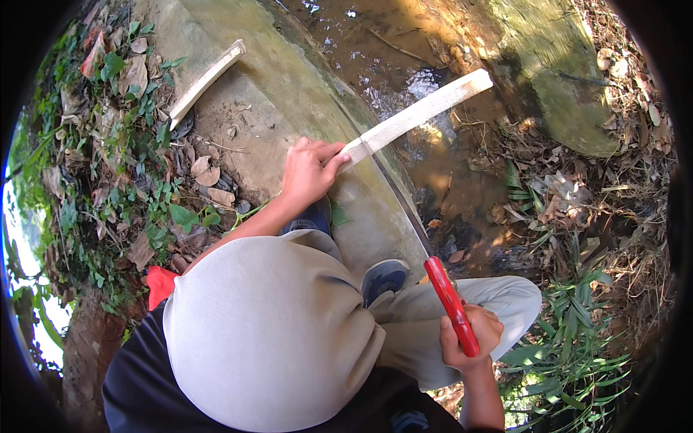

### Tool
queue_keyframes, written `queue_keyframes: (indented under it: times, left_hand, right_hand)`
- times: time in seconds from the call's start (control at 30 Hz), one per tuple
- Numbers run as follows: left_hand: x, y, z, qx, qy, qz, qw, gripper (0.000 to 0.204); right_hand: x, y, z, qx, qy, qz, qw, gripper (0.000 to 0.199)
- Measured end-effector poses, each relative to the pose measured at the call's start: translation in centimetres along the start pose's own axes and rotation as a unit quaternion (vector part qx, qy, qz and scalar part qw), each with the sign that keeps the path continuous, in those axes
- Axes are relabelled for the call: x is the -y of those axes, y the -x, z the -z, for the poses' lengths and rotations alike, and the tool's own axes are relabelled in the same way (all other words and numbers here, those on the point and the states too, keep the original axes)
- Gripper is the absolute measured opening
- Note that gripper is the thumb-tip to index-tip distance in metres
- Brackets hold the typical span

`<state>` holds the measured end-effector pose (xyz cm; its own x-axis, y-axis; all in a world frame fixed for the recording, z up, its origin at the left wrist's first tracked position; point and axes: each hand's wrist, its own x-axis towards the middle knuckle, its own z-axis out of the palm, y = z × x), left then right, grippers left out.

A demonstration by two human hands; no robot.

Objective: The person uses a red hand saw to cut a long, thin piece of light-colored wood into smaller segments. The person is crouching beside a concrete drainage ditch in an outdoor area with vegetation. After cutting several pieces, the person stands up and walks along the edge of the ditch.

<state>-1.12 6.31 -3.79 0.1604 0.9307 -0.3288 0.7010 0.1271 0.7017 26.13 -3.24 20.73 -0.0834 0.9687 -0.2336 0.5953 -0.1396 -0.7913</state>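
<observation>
My left hand [312,169] is closed on the near end of a pale strip of wood [426,112], pressing it to the stone slab [296,94]. The strip slants up to the right, its far end out over muddy water. Lower right, my right hand [473,335] is wrapped round the red handle [452,307] of a tool with a long, narrow blade [404,206]. That blade runs up to the left and crosses the strip just beyond my left fingers. Whether it has teeth is too small to tell, as is how deep it sits in the wood.
Another pale wood piece [206,83] lies at the slab's upper left. Muddy water [462,195] borders the slab on the right, with a mossy stone [570,94] beyond. Leafy plants [184,216] and dry leaves line the left bank. My shoes [385,278] stand on the slab.
</observation>
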Motion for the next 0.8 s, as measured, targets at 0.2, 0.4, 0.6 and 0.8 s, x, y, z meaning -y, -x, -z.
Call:
queue_keyframes:
  times: [0.2,0.4,0.6,0.8]
  left_hand:
    - [0.3,0.3,0.1,-0.006,-0.015,-0.020,1.000,0.027]
    - [0.5,0.0,-0.5,-0.016,-0.005,-0.019,1.000,0.023]
    - [0.1,0.1,0.0,-0.025,-0.014,-0.017,0.999,0.023]
    - [0.8,-0.5,-0.4,-0.022,0.008,-0.001,1.000,0.023]
  right_hand:
    - [1.4,-1.1,-2.0,0.026,0.020,-0.035,0.999,0.020]
    - [1.3,-2.1,-1.9,0.040,0.029,0.020,0.999,0.023]
    - [1.9,-1.0,-0.9,0.037,0.040,-0.005,0.999,0.022]
    - [2.4,-4.7,-4.4,0.062,0.046,-0.033,0.996,0.021]
